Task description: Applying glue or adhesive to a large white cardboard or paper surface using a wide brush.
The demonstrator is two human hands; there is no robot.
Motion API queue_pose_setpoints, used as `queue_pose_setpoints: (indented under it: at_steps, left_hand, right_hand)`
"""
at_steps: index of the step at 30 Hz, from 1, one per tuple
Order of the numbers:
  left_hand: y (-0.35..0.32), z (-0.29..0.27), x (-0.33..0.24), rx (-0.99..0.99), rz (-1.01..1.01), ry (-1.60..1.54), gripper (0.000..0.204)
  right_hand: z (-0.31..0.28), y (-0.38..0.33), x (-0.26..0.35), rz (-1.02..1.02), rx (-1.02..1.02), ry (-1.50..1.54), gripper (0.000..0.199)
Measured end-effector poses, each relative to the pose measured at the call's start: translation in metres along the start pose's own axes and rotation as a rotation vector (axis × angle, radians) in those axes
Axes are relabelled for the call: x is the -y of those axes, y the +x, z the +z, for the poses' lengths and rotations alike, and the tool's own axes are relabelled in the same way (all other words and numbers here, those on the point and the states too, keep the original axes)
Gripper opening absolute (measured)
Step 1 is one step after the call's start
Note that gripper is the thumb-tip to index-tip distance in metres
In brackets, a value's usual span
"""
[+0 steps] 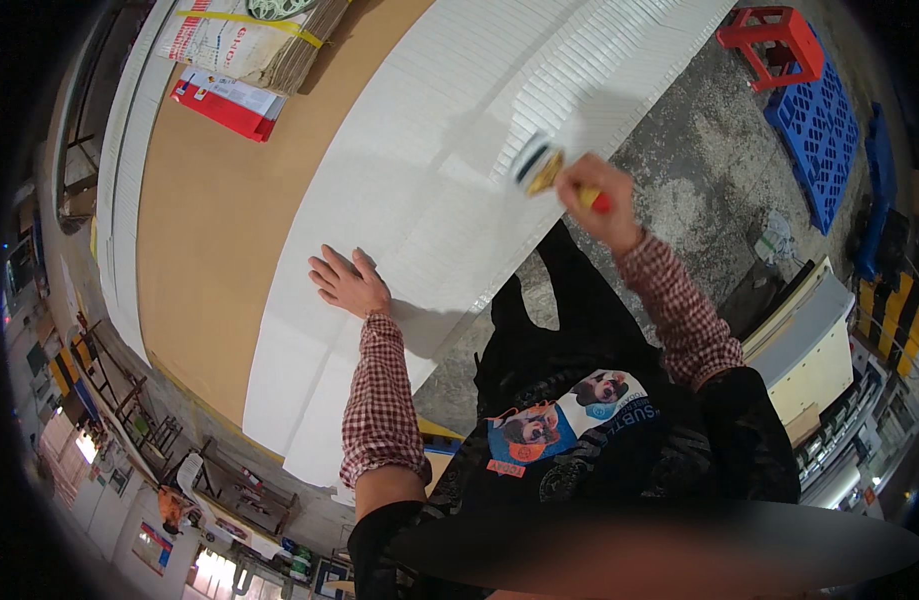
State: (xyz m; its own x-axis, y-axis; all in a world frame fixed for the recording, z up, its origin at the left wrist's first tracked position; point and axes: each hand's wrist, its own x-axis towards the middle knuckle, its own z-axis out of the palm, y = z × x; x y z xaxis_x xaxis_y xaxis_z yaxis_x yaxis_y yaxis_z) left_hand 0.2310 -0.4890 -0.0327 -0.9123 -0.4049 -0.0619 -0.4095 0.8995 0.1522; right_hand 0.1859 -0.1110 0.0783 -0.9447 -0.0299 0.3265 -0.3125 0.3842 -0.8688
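Brush (538,168) over the white sheet (409,170) near its edge, I've got the right hand (605,186) gripping its handle, seemingly for control, while the left hand (355,288) rests palm-down, fingers spread open, apparently steadying the sheet.

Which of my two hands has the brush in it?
Your right hand: its fingers are closed around the handle of the brush, above the white sheet. Your left hand lies palm down on that sheet, holding nothing.

Blurred brush (541,170), dark curving edges.
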Motion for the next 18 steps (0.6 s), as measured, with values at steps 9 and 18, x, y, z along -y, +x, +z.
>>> queue_pose_setpoints:
  at_steps: [9,18]
  left_hand:
    - [0.001,0.001,-0.002,-0.017,-0.002,-0.005,0.061]
    - [0.001,0.001,-0.002,-0.025,0.017,0.01,0.06]
  right_hand:
    - [-0.026,0.01,-0.014,0.134,-0.252,-0.186,0.007]
    - [-0.047,0.0,-0.041,0.087,-0.184,-0.182,0.008]
